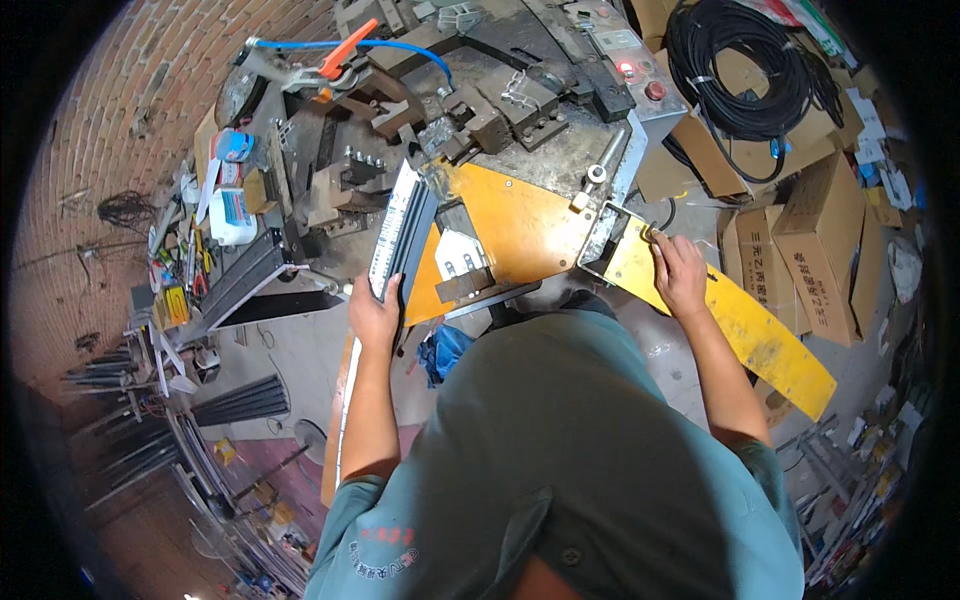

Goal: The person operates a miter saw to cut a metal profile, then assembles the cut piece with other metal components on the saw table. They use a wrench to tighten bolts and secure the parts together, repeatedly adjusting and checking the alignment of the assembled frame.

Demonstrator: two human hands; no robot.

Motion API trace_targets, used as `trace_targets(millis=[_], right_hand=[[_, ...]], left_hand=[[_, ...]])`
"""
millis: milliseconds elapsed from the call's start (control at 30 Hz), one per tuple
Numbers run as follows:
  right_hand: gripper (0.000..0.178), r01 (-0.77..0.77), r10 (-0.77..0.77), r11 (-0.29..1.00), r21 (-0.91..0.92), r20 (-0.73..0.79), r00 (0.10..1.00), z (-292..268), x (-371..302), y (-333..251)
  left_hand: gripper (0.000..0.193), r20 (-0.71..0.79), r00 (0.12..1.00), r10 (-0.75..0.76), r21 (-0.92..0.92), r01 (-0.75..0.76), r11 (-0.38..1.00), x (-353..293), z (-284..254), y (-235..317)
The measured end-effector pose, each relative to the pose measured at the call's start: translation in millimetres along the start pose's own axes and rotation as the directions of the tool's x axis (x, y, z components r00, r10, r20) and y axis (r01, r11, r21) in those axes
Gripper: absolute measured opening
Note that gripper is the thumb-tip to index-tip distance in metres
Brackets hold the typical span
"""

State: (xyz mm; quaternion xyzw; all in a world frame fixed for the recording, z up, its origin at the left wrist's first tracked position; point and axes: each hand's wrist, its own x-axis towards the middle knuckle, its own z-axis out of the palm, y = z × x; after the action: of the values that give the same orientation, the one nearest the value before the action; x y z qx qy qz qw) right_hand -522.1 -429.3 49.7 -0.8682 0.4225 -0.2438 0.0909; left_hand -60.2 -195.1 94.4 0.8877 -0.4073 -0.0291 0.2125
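A ribbed dark and silver metal profile (405, 235) slants up toward the machine's worktop. My left hand (375, 312) is closed round its near end. The profile's far end meets the fixture beside a triangular orange plate (525, 220). To the right, my right hand (680, 272) lies over a long yellow arm (775, 345), its fingers bent and closed on the arm's edge near the inner end. That end joins a metal bracket (600, 238) at the orange plate's corner. A dark metal block (466, 285) sits on the orange plate near my body.
Steel clamps and blocks (490, 120) crowd the worktop, with an orange-handled valve (350, 48) and blue hose behind. A control box (640, 75) has a lit red lamp. Coiled black cable (735, 70) and cardboard boxes (815, 245) stand right; a white bottle (233, 217) stands left.
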Motion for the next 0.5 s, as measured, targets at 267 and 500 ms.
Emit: trace_targets(millis=[267, 500], right_hand=[[0.019, 0.024, -0.020, 0.994, 0.107, -0.038, 0.999, 7, 0, 0], [0.022, 0.085, -0.087, 0.985, 0.152, 0.002, 0.996, 8, -4, 7]], left_hand=[[0.057, -0.095, 0.993, -0.073, 0.082, 0.081, 0.993, -60, -32, -49], [0.053, -0.090, 0.971, -0.220, 0.101, 0.228, 0.968, -129, -62, -93]])
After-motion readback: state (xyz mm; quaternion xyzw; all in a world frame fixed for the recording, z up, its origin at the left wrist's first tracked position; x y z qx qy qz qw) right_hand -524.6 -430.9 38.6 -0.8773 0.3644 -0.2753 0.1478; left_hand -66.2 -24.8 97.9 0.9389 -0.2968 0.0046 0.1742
